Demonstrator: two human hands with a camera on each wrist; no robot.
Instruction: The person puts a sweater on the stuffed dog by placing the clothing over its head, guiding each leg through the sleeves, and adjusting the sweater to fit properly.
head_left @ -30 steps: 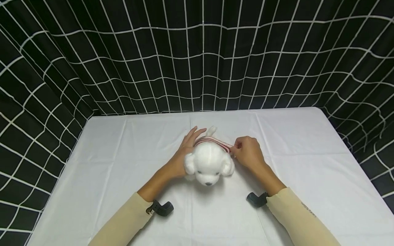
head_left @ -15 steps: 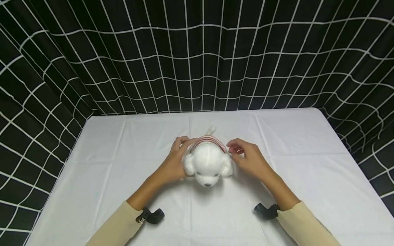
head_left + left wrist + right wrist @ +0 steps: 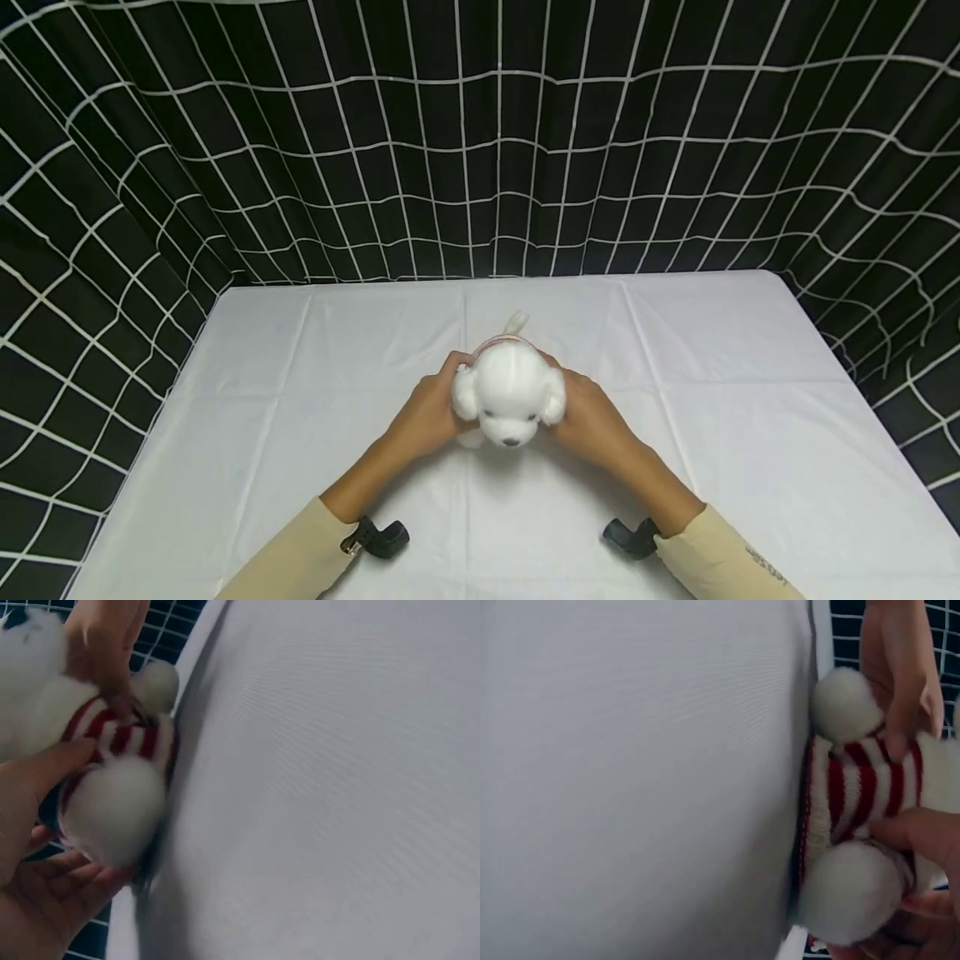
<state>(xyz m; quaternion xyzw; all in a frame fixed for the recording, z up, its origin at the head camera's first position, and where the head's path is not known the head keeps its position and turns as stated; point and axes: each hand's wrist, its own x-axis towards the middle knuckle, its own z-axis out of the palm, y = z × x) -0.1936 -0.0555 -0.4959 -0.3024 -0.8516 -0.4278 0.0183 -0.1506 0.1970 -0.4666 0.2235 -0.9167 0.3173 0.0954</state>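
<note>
A white plush dog (image 3: 512,385) with floppy ears and a dark nose faces me at mid-table. It wears a red-and-white striped knit sweater (image 3: 862,787), mostly hidden behind its head in the head view. My left hand (image 3: 429,410) grips the dog's side, its thumb (image 3: 71,754) lying on the stripes and its fingers round a white foreleg (image 3: 116,806). On the other side my right hand (image 3: 591,414) holds it the same way, thumb (image 3: 904,829) on the sweater and fingers beneath the other foreleg (image 3: 851,892). The tail (image 3: 517,322) sticks up behind.
A white cloth (image 3: 360,333) with fold creases covers the table. Black curtains with a white grid (image 3: 480,167) stand behind and at both sides. Dark curved wrist mounts (image 3: 386,540) stick out from the beige sleeves (image 3: 300,550).
My right hand pinched and pulled the sweater's edge outward, let go, then closed on the dog's side. My left hand's spread fingers have drawn in round the dog, and the sweater sits lower behind its head.
</note>
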